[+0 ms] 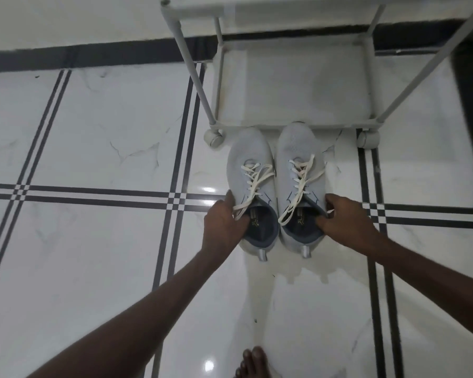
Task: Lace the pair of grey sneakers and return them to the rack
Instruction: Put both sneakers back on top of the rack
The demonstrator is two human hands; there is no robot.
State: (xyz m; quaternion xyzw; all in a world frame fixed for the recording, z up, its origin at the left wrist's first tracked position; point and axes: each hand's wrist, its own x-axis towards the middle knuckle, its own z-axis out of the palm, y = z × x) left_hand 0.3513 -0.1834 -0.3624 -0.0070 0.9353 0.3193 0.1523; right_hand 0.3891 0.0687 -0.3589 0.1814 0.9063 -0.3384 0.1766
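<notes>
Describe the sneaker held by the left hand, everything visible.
The pale grey knit sneaker points its toe at the white wheeled rack, side by side with its twin. Cream laces cross its eyelets, their loose ends trailing towards the dark blue lined opening. A grey pull tab sticks out at the heel. The left hand grips its collar, thumb inside.

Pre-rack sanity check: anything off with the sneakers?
Laces are threaded but untied on both grey sneakers; loose ends trail into the shoe openings by the left hand and right hand. Otherwise nothing stands out.
</notes>
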